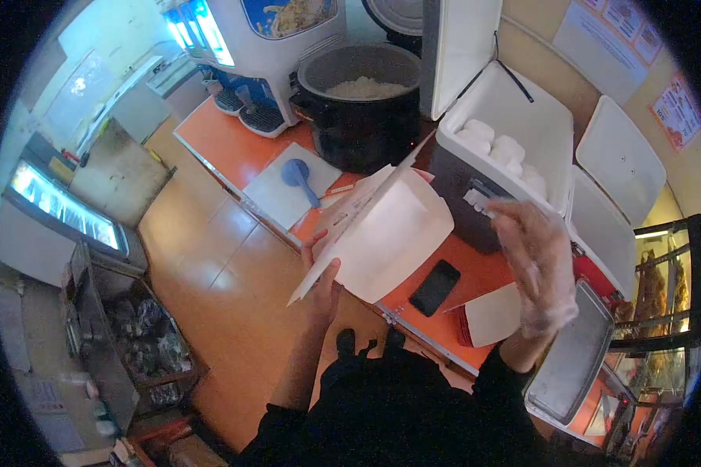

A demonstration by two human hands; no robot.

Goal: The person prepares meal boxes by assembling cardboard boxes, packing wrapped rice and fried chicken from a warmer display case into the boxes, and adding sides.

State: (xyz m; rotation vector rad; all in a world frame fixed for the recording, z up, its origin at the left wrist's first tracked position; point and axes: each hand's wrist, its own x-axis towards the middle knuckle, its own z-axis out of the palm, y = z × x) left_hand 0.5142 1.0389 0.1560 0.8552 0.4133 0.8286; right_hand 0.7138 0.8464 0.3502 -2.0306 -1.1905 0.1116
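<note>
My left hand (pixel 325 282) grips the edge of an opened white paper takeaway box (pixel 401 233), with the thumb on the near side. The box is tilted over the orange counter, and its inside looks bare and white. In a clear plastic glove, my right hand (pixel 536 265) is raised with its fingers stretched and slightly bent, nothing visible in them. It is beside the near side of an open cooler box (pixel 475 187). Several white wrapped bundles (pixel 508 152) lie inside the cooler.
A black rice cooker (pixel 366 128) holding rice stands at the back. A blue rice paddle (pixel 297 175) lies on a white board (pixel 269 191). Nearer are a phone (pixel 435 288), folded cartons (pixel 492 315) and a metal tray (pixel 572 354). A glass display case (pixel 658 311) stands at right.
</note>
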